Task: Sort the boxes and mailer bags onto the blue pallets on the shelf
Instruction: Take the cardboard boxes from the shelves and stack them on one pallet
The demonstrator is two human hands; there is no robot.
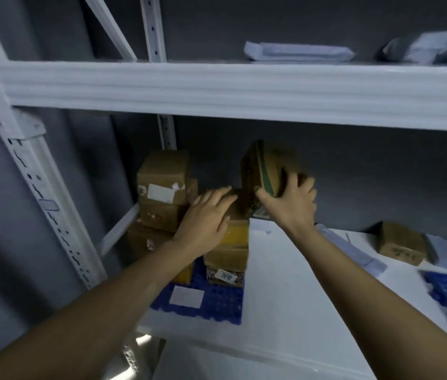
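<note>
2 hands: right hand (288,205) grips a tilted, blurred box (267,165); left hand (206,215) rests flat on a stack (229,253), hiding its top.

Nothing is showing sharply enough to read. A white label (162,193) is sitting blurred on the top box (164,168). A tag (226,276) on the low box (211,272) is showing smeared marks. Scrawl is crossing the right box (400,242), and dark print is running down the held box (269,160).
</note>
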